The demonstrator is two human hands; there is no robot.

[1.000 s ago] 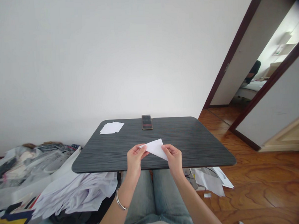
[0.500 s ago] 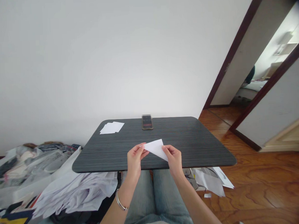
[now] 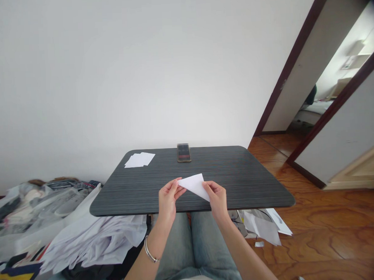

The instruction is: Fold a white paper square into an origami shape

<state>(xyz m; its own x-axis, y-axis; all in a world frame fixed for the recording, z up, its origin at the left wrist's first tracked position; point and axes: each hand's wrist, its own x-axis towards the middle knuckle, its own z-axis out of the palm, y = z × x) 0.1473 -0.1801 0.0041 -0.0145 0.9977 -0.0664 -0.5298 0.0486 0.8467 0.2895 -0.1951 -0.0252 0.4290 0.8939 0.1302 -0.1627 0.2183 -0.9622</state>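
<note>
A white piece of folded paper (image 3: 195,186), roughly triangular, is held up between my two hands over the front part of the dark table (image 3: 231,171). Its narrow tip is pinched by my left hand (image 3: 170,194), thumb against fingers. My right hand (image 3: 216,195) grips the wider end at the right edge, with the thumb on top. A silver bangle circles my left wrist. Several loose sheets of white paper (image 3: 140,159) lie overlapping at the table's back left corner.
A phone (image 3: 184,153) sits at the table's back edge against the white wall. Clothes in plastic bags (image 3: 44,204) and white cloth (image 3: 98,238) are heaped at the left. Papers (image 3: 262,225) lie below the table's right side, by the wooden floor (image 3: 327,224). A doorway opens at far right.
Almost nothing differs. Both hands keep the same hold on the folded paper, and the whole view has shifted very slightly.
</note>
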